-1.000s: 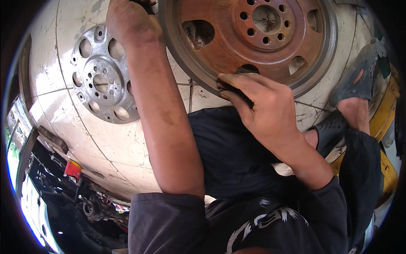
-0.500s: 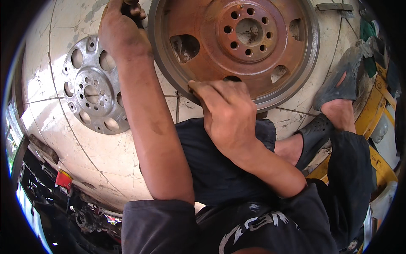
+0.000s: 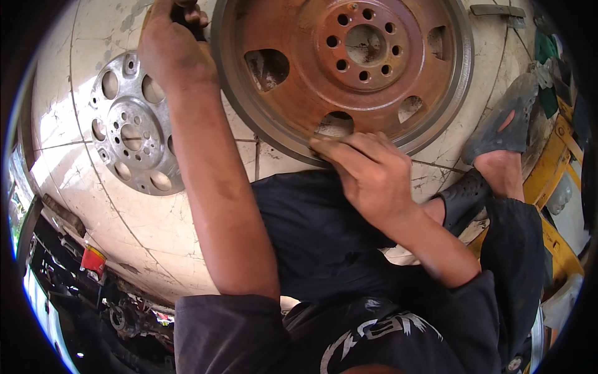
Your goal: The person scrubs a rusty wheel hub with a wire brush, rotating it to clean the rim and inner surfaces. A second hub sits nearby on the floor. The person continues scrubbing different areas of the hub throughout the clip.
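Head-worn fisheye, close overhead, facing tiled floor (image 3: pixel 168 227)

Rust-brown metal wheel (image 3: pixel 330 87) lying face up on the pale tiled floor (image 3: pixel 143 230).
It is broad and round, its reddish-brown face stained and patchy, with a smoother, dull grey rim (image 3: pixel 256 125); its top edge runs out of view. A raised hub (image 3: pixel 367 86) has a large round centre hole circled by eight smaller holes. Farther out, four wide openings show, spaced along the left, lower and right parts of the face, with floor visible through them.
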Demonstrator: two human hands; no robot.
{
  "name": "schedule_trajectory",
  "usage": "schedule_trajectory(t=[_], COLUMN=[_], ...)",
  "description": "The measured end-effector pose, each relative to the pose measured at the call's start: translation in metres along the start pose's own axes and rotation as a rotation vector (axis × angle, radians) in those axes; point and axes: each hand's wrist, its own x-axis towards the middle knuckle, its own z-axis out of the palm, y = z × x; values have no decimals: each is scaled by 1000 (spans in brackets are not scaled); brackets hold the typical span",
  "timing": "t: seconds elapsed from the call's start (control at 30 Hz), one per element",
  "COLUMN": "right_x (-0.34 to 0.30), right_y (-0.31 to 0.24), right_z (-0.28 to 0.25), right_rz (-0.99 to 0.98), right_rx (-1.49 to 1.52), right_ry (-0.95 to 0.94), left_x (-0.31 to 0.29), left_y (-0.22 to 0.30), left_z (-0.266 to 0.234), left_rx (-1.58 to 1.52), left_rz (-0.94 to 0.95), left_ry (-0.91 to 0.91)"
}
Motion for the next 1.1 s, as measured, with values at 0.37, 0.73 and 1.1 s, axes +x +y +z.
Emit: schedule_trajectory(t=[0.37, 0.73, 1.1], right_x=[7, 15, 18], right_y=[1, -12, -5], right_z=[-1, 1, -4], right_rz=[42, 72, 68], right_rx=[41, 26, -73], right_ry=[-17, -84, -115], left_x=[-4, 0, 5], left_y=[1, -3, -8], left_z=[10, 4, 5], left_rx=[-23, -3, -70], left_rz=[-45, -41, -5], left_ry=[4, 8, -20])
